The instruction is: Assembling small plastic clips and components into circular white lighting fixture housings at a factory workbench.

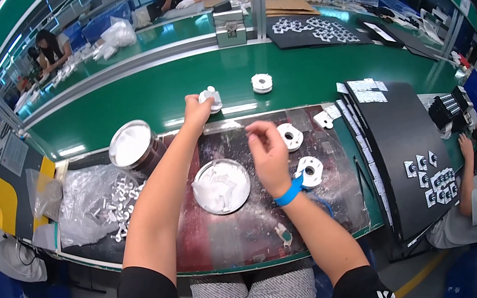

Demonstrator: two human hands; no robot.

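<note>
My left hand (198, 112) reaches out over the green belt, its fingers closed on a white round plastic part (213, 98) with a knob on top. My right hand (269, 155), with a blue wrist strap (289, 192), hovers above the dark work mat. Its fingers are loosely bent and apart from the thumb, and nothing shows in them. Beside it lie a white ring-shaped part (294, 137) and a second ring-shaped part (312, 165). Another white round part (262, 83) stands on the belt. Between my forearms sits a round dish (248, 192) of white material.
A tub (151, 152) of white substance stands left of my left forearm. Left of it lie a clear plastic bag (81, 202) and small white pieces (119, 205). Black boards (396, 142) with small parts are stacked at right. A metal box (230, 28) stands at the back. Several people work around.
</note>
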